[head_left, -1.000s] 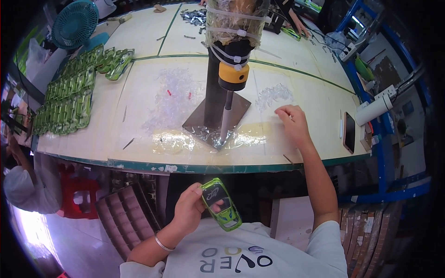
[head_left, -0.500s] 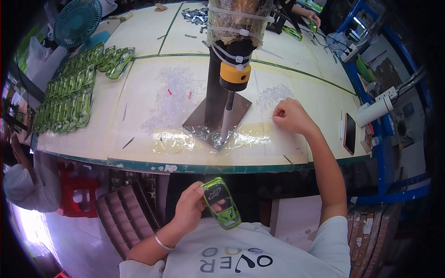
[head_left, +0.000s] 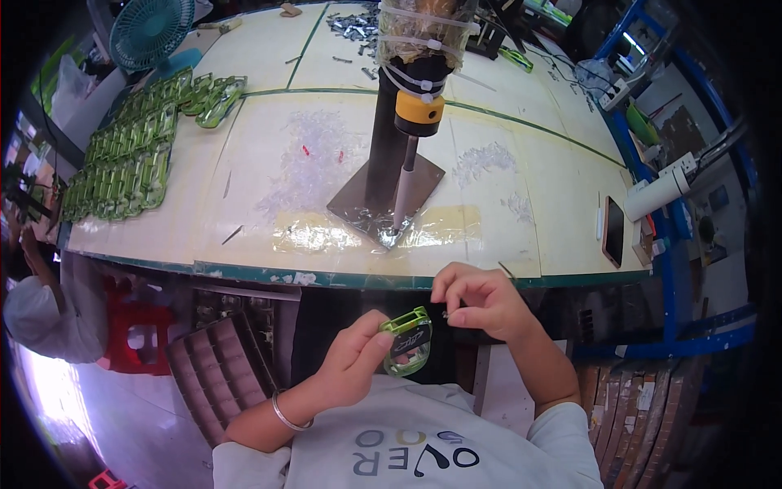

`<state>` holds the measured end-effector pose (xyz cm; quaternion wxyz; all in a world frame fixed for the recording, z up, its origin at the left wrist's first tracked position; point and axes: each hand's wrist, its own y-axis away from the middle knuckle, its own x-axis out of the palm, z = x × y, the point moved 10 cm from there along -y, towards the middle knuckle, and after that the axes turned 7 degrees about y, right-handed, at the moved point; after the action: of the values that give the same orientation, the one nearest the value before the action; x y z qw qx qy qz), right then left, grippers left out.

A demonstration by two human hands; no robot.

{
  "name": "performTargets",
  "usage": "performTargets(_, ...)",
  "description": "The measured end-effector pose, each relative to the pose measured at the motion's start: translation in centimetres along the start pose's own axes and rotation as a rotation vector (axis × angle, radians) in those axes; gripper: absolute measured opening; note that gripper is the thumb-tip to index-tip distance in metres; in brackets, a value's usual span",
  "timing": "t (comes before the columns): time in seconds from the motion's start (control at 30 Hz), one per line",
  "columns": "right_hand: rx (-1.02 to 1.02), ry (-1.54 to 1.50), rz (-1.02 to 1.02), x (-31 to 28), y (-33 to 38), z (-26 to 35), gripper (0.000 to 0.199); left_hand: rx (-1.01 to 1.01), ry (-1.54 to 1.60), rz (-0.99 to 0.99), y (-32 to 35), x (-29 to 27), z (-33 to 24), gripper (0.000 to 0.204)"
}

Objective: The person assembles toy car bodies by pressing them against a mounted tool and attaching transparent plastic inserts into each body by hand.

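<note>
Drawn back from the desk (head_left: 570, 244), my right grip (head_left: 486, 306) pinches a tiny piece (head_left: 445, 314) near the green case (head_left: 413, 337) my left grip (head_left: 352, 363) clasps by one edge; probably light, stiff, slick: hold its rim.

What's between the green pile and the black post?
In the head view, scattered clear bits, two red bits and two thin strips lie between the green pile and the black post.

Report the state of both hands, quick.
Left hand: closed, holding a green casing.
Right hand: partly curled; whether it pinches something tiny cannot be told.
</note>
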<state>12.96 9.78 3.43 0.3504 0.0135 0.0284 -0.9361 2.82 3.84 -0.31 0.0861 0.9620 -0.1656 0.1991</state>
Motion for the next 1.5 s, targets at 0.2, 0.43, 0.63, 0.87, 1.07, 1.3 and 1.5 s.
performTargets(0.2,0.104,-0.278,0.052,1.7,0.8,-1.6,0.01,0.141,-0.265,0.054,0.3,1.1,-1.5,0.015)
performTargets(0.43,0.079,-0.172,0.101,1.9,1.1,-1.1,0.008,0.152,-0.344,0.069,0.5,1.7,-1.9,0.013)
performTargets(0.63,0.108,-0.141,0.161,2.3,1.0,-1.1,0.007,0.135,-0.389,0.106,0.5,2.1,-2.1,0.014)
performTargets(0.87,0.298,-0.487,0.253,3.3,1.1,-3.0,0.02,0.048,-0.482,0.264,0.2,3.2,-2.1,0.013)
performTargets(1.07,0.001,-0.012,-0.167,1.1,0.7,-2.3,0.033,0.079,-0.276,0.022,-0.2,0.4,-1.3,0.015)
performTargets(1.3,-0.491,0.915,-0.351,5.7,3.0,2.9,0.064,0.111,0.138,-0.078,-0.3,-0.3,-1.0,0.012)
performTargets(1.5,-0.544,0.885,-0.325,5.9,3.0,2.2,0.055,0.247,-0.215,-0.148,-0.1,-1.6,-3.2,0.034)
